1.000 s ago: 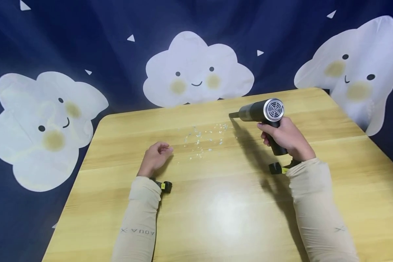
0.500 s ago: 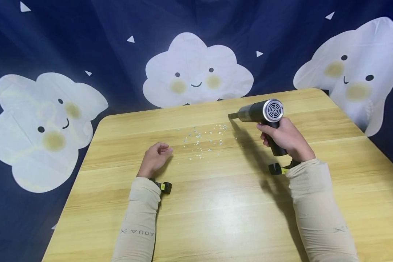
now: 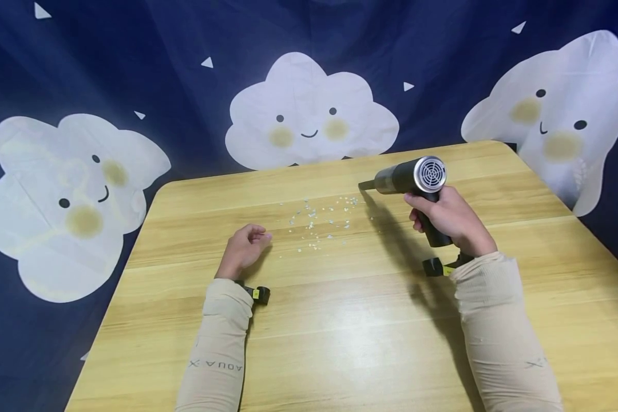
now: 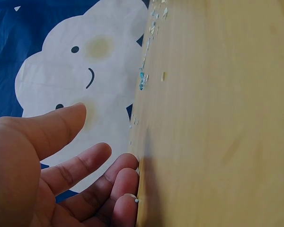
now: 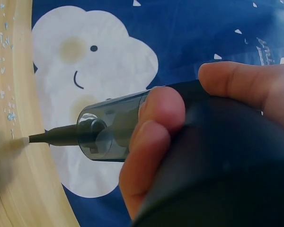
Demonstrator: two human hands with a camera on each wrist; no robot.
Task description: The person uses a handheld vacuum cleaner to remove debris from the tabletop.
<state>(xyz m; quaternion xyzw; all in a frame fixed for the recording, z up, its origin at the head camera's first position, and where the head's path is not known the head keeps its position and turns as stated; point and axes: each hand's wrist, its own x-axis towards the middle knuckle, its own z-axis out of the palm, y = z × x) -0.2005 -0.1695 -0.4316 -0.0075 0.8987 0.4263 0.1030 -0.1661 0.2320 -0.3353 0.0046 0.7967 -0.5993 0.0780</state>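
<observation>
Two beige sleeves (image 3: 221,343) nearest, both forearms over wooden table (image 3: 340,343). Left hand (image 3: 243,250) resting on table, fingers (image 4: 92,163) relaxed, loosely curled, holding nothing. Right hand (image 3: 450,220) wrapped round dark handle of handheld vacuum (image 3: 412,176), fingers (image 5: 154,142) curled tight about grip. Vacuum raised over right half of table, narrow nozzle (image 5: 52,137) pointing left, tip touching table beside scattered scraps (image 3: 319,220). Scraps strewn mid-table, between both hands. Beyond far edge, blue backdrop (image 3: 185,34) with smiling white clouds (image 3: 309,114).
</observation>
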